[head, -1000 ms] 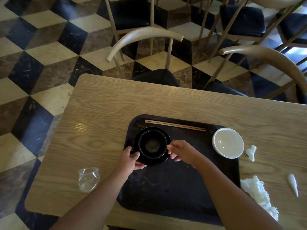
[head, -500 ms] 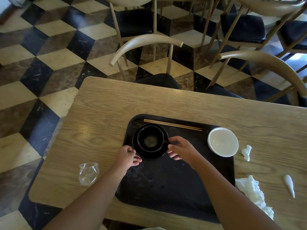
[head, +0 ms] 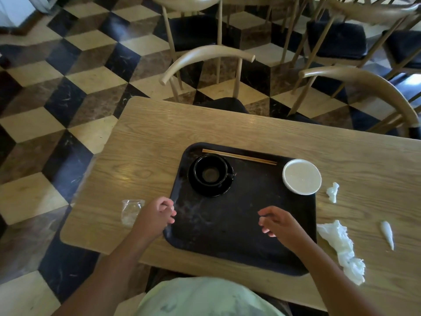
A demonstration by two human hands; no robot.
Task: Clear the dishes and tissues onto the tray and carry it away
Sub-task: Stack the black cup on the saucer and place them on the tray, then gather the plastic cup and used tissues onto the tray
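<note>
Head | left hand [head: 157, 215] loosely curled, empty | right hand [head: 276, 222] half-open, empty, over tray [head: 227, 242]

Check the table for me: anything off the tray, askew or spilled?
Nothing is spilled. The white bowl overhangs the tray at its far right corner. Still loose on the table: crumpled tissues and two small white scraps to the right, and a clear plastic wrapper to the left.
</note>
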